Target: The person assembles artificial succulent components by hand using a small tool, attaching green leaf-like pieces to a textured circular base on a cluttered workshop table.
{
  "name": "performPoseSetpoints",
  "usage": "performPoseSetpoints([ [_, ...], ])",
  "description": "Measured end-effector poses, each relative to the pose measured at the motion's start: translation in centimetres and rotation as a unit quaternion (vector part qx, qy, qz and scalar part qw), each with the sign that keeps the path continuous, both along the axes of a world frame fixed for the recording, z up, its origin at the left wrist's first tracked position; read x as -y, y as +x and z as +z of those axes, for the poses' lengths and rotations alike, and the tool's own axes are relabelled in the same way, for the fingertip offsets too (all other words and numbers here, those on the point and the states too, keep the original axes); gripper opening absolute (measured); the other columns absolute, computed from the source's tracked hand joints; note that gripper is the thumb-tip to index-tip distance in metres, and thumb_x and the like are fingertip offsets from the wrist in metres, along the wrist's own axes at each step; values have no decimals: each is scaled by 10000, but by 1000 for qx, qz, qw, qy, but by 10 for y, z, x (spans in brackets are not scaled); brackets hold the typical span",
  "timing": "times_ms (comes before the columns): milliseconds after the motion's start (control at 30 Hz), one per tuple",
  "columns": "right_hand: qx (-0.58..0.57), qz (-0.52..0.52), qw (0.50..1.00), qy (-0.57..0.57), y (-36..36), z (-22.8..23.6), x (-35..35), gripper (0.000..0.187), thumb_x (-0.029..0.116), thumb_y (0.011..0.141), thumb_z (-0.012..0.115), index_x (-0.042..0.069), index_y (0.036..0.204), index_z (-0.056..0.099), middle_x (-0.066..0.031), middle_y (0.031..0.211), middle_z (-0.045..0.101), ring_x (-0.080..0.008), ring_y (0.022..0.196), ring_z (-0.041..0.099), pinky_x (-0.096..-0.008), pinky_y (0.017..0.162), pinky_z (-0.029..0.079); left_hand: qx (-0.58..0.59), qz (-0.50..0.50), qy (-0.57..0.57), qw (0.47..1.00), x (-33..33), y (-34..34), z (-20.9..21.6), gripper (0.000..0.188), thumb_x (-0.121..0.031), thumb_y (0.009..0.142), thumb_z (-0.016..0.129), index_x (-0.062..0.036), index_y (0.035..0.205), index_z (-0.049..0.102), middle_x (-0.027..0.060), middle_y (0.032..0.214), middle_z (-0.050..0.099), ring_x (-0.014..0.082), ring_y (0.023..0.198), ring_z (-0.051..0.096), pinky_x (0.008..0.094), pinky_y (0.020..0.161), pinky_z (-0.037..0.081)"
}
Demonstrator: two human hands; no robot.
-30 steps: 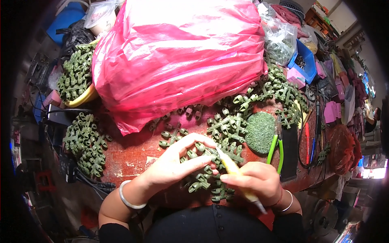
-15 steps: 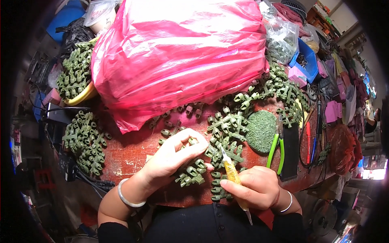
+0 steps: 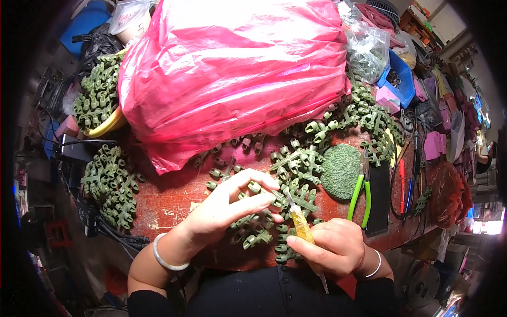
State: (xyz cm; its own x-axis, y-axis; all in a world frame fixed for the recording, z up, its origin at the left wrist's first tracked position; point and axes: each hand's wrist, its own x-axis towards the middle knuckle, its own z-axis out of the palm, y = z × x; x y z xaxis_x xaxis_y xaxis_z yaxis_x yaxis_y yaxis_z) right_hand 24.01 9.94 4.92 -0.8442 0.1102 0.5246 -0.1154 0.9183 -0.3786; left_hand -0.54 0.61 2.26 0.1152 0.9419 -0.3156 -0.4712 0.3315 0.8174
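My left hand (image 3: 224,207) is curled, thumb and fingers around a green moulded plastic piece (image 3: 255,188) with small open-ended lugs. Below that hand lies or hangs a cluster of similar green pieces (image 3: 254,232); whether it belongs to the held one is hidden. In my right hand (image 3: 336,244) is a slim craft knife (image 3: 302,224), its handle wrapped in yellow tape. The knife's pointed blade is directed up and left, close to the left fingertips. A loose heap of green pieces (image 3: 296,164) spreads just beyond both hands.
A large pink plastic bag (image 3: 237,79) covers the back of the red worktable (image 3: 163,203). Right of the heap are a round green textured pad (image 3: 340,171), green-handled pliers (image 3: 358,198) and a red pen-like tool (image 3: 402,185). More green pieces (image 3: 110,187) lie at left, beside a yellow bowl (image 3: 108,124).
My left hand has shifted slightly right, its fingers a little straighter, and the green pieces beneath it have turned. The right hand and knife stay nearly in place.
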Motion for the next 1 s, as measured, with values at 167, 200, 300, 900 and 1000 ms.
performPoseSetpoints([
  [167,6,11,1000,0,1,4,-1,380,125,780,726,36,1147,756,-41,810,598,-164,645,627,-282,520,485,1,-8,-1,1000,2,0,1,329,-147,980,670,-1,1262,583,138,1124,671,259,988,707,387,902,568],
  [200,14,8,1000,1,2,5,0,374,122,783,722,35,1145,755,-46,820,601,-167,662,633,-283,531,489,-4,-9,4,1000,1,1,0,323,-141,979,672,0,1256,586,139,1118,676,259,982,711,380,896,566],
  [300,33,-6,999,7,-1,1,0,365,113,792,712,35,1146,751,-52,841,607,-175,706,644,-286,565,501,12,-26,19,999,1,-2,0,242,-149,1015,679,-41,1222,614,72,1180,637,181,1002,707,295,852,541],
  [900,110,-12,993,39,-3,-10,2,355,121,801,700,46,1148,720,-61,922,625,-186,792,636,-308,643,506,-43,-4,-31,999,-1,-1,7,212,-147,992,681,-15,1152,639,95,1125,670,226,912,733,317,843,537],
  [1000,106,-10,994,34,-3,-8,2,348,120,804,705,48,1144,724,-57,907,621,-184,776,635,-308,633,506,-45,-5,-34,998,-2,-1,6,203,-143,997,676,-12,1146,638,97,1132,666,228,911,735,322,839,549],
])
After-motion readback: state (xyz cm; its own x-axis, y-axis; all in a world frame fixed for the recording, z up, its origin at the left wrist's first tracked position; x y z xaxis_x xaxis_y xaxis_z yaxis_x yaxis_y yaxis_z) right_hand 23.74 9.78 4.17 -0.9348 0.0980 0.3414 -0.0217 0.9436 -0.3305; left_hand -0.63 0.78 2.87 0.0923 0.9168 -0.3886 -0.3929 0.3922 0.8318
